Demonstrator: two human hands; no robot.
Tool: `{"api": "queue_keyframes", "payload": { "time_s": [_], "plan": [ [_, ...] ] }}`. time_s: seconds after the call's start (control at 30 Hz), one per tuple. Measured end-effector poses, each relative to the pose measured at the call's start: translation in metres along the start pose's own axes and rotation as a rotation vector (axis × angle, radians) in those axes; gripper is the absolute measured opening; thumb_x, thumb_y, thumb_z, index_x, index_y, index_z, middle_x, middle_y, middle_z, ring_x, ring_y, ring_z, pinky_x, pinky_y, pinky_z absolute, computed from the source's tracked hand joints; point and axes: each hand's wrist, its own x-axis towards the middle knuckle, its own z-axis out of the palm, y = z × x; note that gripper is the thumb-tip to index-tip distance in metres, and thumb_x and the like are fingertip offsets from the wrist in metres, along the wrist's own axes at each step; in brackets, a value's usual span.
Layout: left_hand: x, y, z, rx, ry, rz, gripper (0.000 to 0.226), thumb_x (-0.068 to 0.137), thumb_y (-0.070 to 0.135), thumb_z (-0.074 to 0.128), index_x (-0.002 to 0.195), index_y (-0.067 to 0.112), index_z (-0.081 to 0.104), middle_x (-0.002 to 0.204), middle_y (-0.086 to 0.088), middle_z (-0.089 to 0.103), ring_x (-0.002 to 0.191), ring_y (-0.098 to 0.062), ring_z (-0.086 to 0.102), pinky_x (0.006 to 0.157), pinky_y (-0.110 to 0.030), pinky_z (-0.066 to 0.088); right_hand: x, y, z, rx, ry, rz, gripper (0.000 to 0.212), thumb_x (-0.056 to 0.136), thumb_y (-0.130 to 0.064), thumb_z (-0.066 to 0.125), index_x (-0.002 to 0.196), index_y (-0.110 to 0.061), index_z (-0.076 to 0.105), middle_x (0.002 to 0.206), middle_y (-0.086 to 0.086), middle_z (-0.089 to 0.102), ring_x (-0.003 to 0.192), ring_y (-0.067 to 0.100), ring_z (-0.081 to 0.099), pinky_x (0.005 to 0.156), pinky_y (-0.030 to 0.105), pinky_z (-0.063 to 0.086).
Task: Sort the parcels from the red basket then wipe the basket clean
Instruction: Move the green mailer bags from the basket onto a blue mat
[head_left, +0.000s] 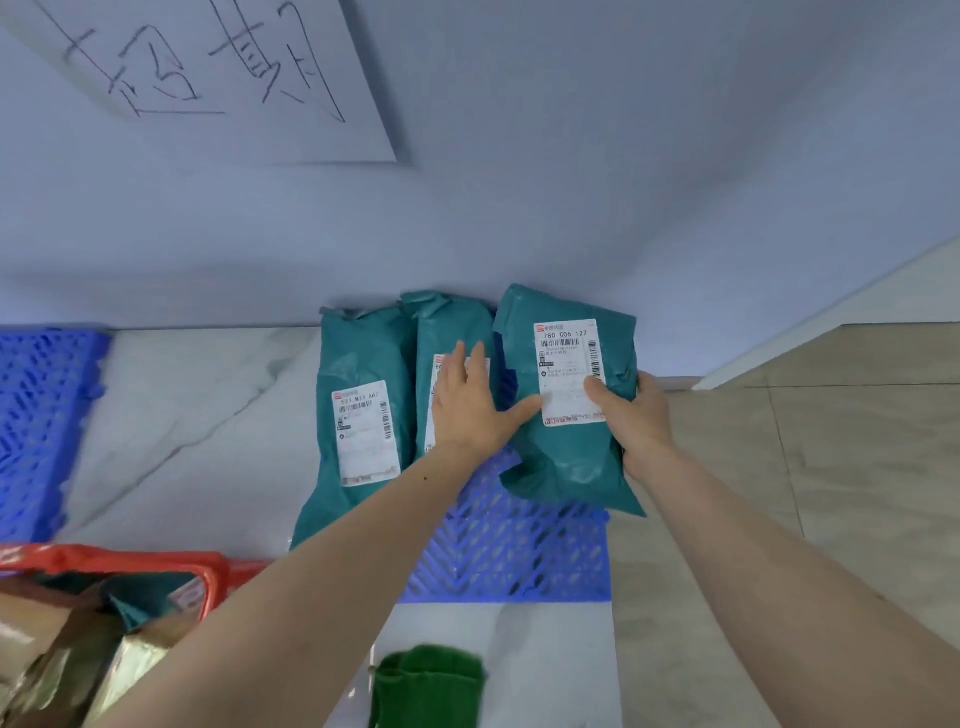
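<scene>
A single wide-angle view looks from the person's head forward and steeply down, close over the floor, with both forearms reaching up from the bottom edge toward frame centre. A wall (571, 182) fills the upper half, bent by the lens. The blue mat (509, 561) sits centre-low and the red basket (119, 564) occupies the lower left corner.

The middle teal parcel (452, 332) has most of its label under the left hand (470, 402); only a digit or two shows at the label's top left. The right hand (631, 415) has its fingers hidden behind the right teal parcel (566, 452), whose small label print is unreadable. Left of these parcels, the red basket (119, 564) is blurred and cut by the frame edge, its brown and teal contents indistinct. The green cloth (428, 686) below the parcels is blurred and cut off.
</scene>
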Motion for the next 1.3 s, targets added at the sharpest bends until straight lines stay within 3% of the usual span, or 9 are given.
{"api": "queue_keyframes", "payload": {
  "time_s": [0.13, 0.33, 0.47, 0.57, 0.7, 0.9, 1.03, 1.2, 1.3],
  "plan": [
    [0.029, -0.022, 0.021, 0.241, 0.048, 0.079, 0.107, 0.080, 0.079, 0.047, 0.159, 0.022, 0.004, 0.166, -0.003, -0.016, 0.151, -0.022, -0.020, 0.122, -0.050, -0.005, 0.038, 0.019, 0.014, -0.006, -0.062, -0.007, 0.046, 0.088, -0.007, 0.073, 0.125, -0.018, 0.047, 0.103, -0.001, 0.068, 0.088, 0.016, 0.069, 0.071, 0.032, 0.057],
    [0.042, -0.036, 0.048, 0.429, 0.062, 0.081, 0.110, 0.081, 0.081, 0.045, 0.158, 0.022, -0.007, 0.163, -0.007, -0.026, 0.149, -0.025, -0.027, 0.119, -0.056, -0.014, 0.071, 0.045, 0.029, -0.150, -0.083, -0.051, 0.049, 0.090, -0.015, 0.070, 0.132, -0.021, 0.044, 0.115, -0.002, 0.066, 0.104, 0.016, 0.066, 0.091, 0.037, 0.056],
    [0.045, -0.037, 0.054, 0.443, 0.095, 0.062, 0.109, 0.083, 0.078, 0.046, 0.157, 0.023, -0.011, 0.162, -0.008, -0.027, 0.149, -0.025, -0.028, 0.119, -0.056, -0.015, 0.077, 0.049, 0.037, -0.415, -0.011, -0.120, 0.061, 0.078, -0.041, 0.073, 0.130, -0.022, 0.047, 0.124, 0.003, 0.059, 0.120, 0.024, 0.055, 0.103, 0.047, 0.048],
    [0.044, -0.035, 0.052, 0.453, 0.090, 0.060, 0.108, 0.084, 0.078, 0.045, 0.157, 0.022, -0.011, 0.162, -0.008, -0.027, 0.149, -0.026, -0.028, 0.118, -0.056, -0.015, 0.075, 0.044, 0.038, -0.501, 0.018, -0.096, 0.076, 0.082, -0.040, 0.074, 0.145, -0.018, 0.038, 0.139, 0.010, 0.043, 0.134, 0.027, 0.036, 0.112, 0.047, 0.037],
    [0.043, -0.030, 0.047, 0.438, 0.058, 0.041, 0.103, 0.087, 0.074, 0.044, 0.158, 0.022, -0.009, 0.163, -0.009, -0.026, 0.149, -0.026, -0.027, 0.118, -0.056, -0.014, 0.073, 0.040, 0.033, -0.539, 0.044, -0.100, 0.078, 0.081, -0.043, 0.074, 0.145, -0.017, 0.038, 0.143, 0.009, 0.040, 0.137, 0.027, 0.032, 0.113, 0.048, 0.035],
    [0.029, -0.022, 0.026, 0.350, 0.028, 0.044, 0.092, 0.093, 0.064, 0.045, 0.159, 0.018, -0.002, 0.163, -0.009, -0.023, 0.150, -0.025, -0.023, 0.122, -0.051, -0.009, 0.051, 0.025, 0.026, -0.541, 0.071, -0.109, 0.078, 0.082, -0.045, 0.073, 0.146, -0.016, 0.038, 0.147, 0.006, 0.038, 0.139, 0.026, 0.029, 0.113, 0.044, 0.033],
    [0.002, -0.018, 0.006, 0.180, 0.042, -0.024, 0.090, 0.095, 0.059, 0.049, 0.158, 0.013, 0.006, 0.166, -0.005, -0.013, 0.152, -0.021, -0.016, 0.123, -0.047, -0.005, 0.014, 0.012, 0.025, -0.492, 0.052, -0.149, 0.063, 0.084, -0.038, 0.074, 0.136, -0.014, 0.047, 0.130, 0.000, 0.048, 0.131, 0.024, 0.039, 0.109, 0.039, 0.036],
    [-0.050, -0.012, -0.025, -0.101, 0.115, -0.107, 0.066, 0.098, 0.045, 0.053, 0.151, 0.010, 0.035, 0.166, -0.008, 0.010, 0.154, -0.024, 0.003, 0.123, -0.046, 0.011, -0.050, -0.006, 0.034, -0.434, -0.042, -0.185, 0.050, 0.085, -0.039, 0.071, 0.127, -0.017, 0.053, 0.123, -0.001, 0.057, 0.117, 0.019, 0.054, 0.105, 0.041, 0.044],
    [-0.087, -0.014, -0.045, -0.151, 0.154, -0.134, 0.054, 0.098, 0.037, 0.057, 0.143, 0.009, 0.049, 0.163, -0.012, 0.021, 0.151, -0.028, 0.016, 0.121, -0.039, 0.016, -0.091, -0.016, 0.044, -0.403, -0.115, -0.188, 0.040, 0.089, -0.035, 0.068, 0.123, -0.021, 0.053, 0.120, 0.001, 0.059, 0.100, 0.013, 0.059, 0.095, 0.034, 0.046]
  ]
}}
